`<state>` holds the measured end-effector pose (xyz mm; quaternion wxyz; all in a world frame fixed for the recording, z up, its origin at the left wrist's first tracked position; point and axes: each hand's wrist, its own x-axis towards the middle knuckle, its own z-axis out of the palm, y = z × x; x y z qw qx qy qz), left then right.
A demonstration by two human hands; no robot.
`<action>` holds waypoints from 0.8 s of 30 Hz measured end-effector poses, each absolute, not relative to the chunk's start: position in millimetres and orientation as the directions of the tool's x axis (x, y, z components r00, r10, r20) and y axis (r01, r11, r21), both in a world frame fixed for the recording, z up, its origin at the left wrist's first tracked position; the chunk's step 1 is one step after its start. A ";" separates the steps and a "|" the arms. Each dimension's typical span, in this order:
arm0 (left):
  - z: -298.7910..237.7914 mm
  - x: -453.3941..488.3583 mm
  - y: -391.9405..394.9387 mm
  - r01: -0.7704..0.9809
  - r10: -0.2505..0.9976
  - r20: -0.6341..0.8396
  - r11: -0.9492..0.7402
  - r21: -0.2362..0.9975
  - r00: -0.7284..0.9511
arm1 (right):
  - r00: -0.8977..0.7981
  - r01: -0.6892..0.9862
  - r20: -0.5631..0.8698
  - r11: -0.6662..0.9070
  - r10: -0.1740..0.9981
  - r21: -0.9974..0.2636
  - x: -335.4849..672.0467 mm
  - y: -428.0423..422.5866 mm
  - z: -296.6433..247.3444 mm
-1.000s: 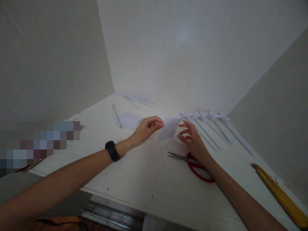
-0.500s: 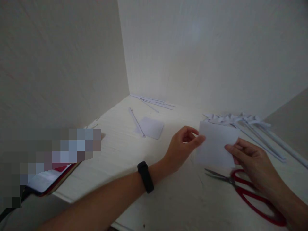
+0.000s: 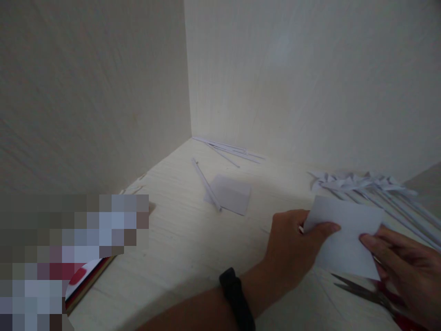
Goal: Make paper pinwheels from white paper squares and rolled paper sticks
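Note:
A square sheet of white paper [image 3: 347, 248] is held up between both hands at the lower right. My left hand [image 3: 292, 243], with a black band on its wrist, pinches the paper's left side, thumb on the near face. On the right edge, my right hand [image 3: 403, 262] grips it between thumb and fingers. Below the paper, a pair of scissors [image 3: 365, 292] with red handles lies with its blades pointing left; my right hand hides part of the handles.
Folded white paper pieces with long stems [image 3: 368, 186] lie at the back right. Another paper square [image 3: 234, 193] has a thin paper roll [image 3: 206, 184] across its left side. Several thin paper rolls [image 3: 223, 147] lie along the back wall. A dark-edged object, partly pixelated [image 3: 89, 276], is at the left.
My left hand has moved onto the paper and now grips its left side. The view has shifted, so the paper and scissors appear lower and farther right.

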<state>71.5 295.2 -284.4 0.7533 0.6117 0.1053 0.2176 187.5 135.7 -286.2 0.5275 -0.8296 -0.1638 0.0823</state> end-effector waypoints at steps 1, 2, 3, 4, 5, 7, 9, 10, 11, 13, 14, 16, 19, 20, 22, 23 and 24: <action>-284.7 71.4 295.5 -0.192 0.460 0.103 0.151 0.970 0.882 | 0.934 0.191 0.042 -0.396 0.354 -0.898 187.4 135.3 -286.2; -285.3 71.2 295.6 -0.180 0.459 0.098 0.139 0.974 0.883 | 0.934 0.204 0.055 -0.398 0.353 -0.895 187.2 135.0 -285.6; -286.0 71.1 295.8 -0.165 0.458 0.092 0.123 0.979 0.884 | 0.933 0.221 0.073 -0.401 0.353 -0.889 186.8 134.8 -284.5; -286.8 70.9 295.8 -0.150 0.459 0.086 0.105 0.983 0.884 | 0.932 0.239 0.090 -0.410 0.352 -0.880 186.1 134.7 -282.8; -287.5 70.7 295.8 -0.137 0.459 0.082 0.090 0.986 0.884 | 0.930 0.258 0.105 -0.420 0.353 -0.870 185.1 134.9 -280.8; -288.9 70.3 295.6 -0.126 0.455 0.077 0.079 0.989 0.887 | 0.924 0.280 0.118 -0.436 0.363 -0.855 182.2 135.7 -275.7; -290.2 70.1 295.2 -0.128 0.429 0.079 0.087 0.988 0.900 | 0.912 0.294 0.123 -0.413 0.392 -0.862 178.1 137.0 -270.2; -290.9 70.1 295.1 -0.130 0.410 0.080 0.096 0.987 0.908 | 0.903 0.297 0.123 -0.391 0.412 -0.871 175.7 137.7 -267.7; -291.5 70.2 295.0 -0.129 0.387 0.078 0.107 0.986 0.919 | 0.898 0.291 0.114 -0.378 0.426 -0.879 173.2 138.3 -265.7; -292.2 70.5 295.2 -0.124 0.369 0.066 0.135 0.983 0.927 | 0.892 0.304 0.133 -0.356 0.432 -0.884 168.7 139.2 -263.5; -292.4 70.8 295.5 -0.109 0.371 0.055 0.125 0.986 0.927 | 0.878 0.320 0.143 -0.335 0.458 -0.886 166.9 139.5 -263.5; -292.0 71.5 296.3 -0.069 0.373 0.020 0.118 0.991 0.928 | 0.837 0.345 0.151 -0.292 0.526 -0.892 164.8 139.9 -265.2; -290.4 72.4 297.1 -0.021 0.357 -0.034 0.148 0.989 0.934 | 0.801 0.342 0.138 -0.257 0.583 -0.904 166.0 139.9 -270.1; -290.0 72.6 297.1 -0.005 0.364 -0.050 0.149 0.989 0.930 | 0.785 0.340 0.128 -0.248 0.606 -0.907 167.0 139.6 -271.8; -289.4 72.6 297.0 0.008 0.370 -0.061 0.144 0.989 0.927 | 0.763 0.356 0.152 -0.213 0.628 -0.910 169.1 138.7 -274.5; -289.2 72.5 296.9 0.023 0.370 -0.070 0.130 0.991 0.926 | 0.756 0.363 0.155 -0.211 0.636 -0.908 169.8 138.3 -275.4; -289.0 72.3 296.8 0.031 0.393 -0.071 0.109 0.994 0.917 | 0.751 0.372 0.160 -0.210 0.641 -0.904 170.3 138.0 -276.0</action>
